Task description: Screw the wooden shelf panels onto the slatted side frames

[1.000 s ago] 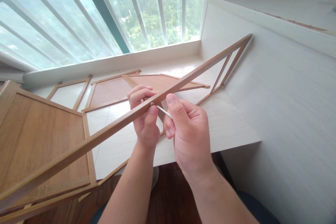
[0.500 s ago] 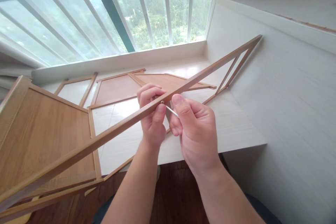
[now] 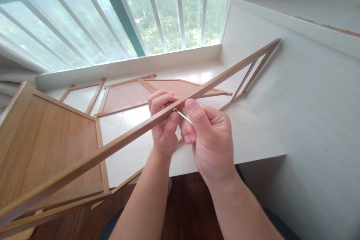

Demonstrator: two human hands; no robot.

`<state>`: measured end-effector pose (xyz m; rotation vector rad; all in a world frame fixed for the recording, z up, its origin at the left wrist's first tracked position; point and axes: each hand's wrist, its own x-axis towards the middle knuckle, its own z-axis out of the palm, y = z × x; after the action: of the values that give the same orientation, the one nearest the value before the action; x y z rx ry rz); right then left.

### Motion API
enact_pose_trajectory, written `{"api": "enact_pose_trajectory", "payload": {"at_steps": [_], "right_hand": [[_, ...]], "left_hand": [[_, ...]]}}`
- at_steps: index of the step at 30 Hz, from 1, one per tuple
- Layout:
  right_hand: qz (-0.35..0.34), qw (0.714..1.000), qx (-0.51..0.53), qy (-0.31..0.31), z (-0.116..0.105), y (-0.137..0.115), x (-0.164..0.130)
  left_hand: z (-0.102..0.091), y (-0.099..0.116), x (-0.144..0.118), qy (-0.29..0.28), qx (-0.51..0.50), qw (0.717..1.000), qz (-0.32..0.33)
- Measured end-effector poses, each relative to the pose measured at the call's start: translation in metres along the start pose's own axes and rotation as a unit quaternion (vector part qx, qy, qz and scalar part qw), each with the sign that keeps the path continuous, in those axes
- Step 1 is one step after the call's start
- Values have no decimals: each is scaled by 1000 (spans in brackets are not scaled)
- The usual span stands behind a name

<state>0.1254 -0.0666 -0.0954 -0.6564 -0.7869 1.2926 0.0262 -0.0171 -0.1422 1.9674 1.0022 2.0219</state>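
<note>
White ledge (image 3: 258,138): spreads below and beyond the fingers of your left hand (image 3: 164,131) and right hand (image 3: 212,135), giving the woodwork a flat surface to lean and lie on.
Wooden frame (image 3: 135,133): its long upper rail slants past your fingers, from low on the left to a far corner on the right; the tilt likely turns its near face toward you.
Wooden panel (image 3: 59,131): left of the fingers, partly under the rail; whether the two are joined, you cannot tell from here.
Panelled piece (image 3: 123,97): lies on the ledge beyond your left fingers, apparently set back to leave working room.
Right fingers: curled into a fist, thumb pressed over the index finger, pinching the tool; this grip probably favours small, controlled twists.
Left fingers: wrapped behind the rail, thumb on the near side, pinching it steady, presumably against the tool's push.
Metal tool (image 3: 185,117): a thin shaft sticking out of your right fingers toward the left thumb; its other end is hidden in your grip.
Fastener (image 3: 174,110): in the rail's near face, just above your left thumb tip, at the tool's end.
</note>
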Motion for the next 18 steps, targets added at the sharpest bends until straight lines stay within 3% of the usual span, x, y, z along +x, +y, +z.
{"api": "enact_pose_trajectory", "payload": {"at_steps": [18], "right_hand": [[-6,998,-50,23,4,-4,-1]], "left_hand": [[1,0,-2,1,-30,999,-27]]}}
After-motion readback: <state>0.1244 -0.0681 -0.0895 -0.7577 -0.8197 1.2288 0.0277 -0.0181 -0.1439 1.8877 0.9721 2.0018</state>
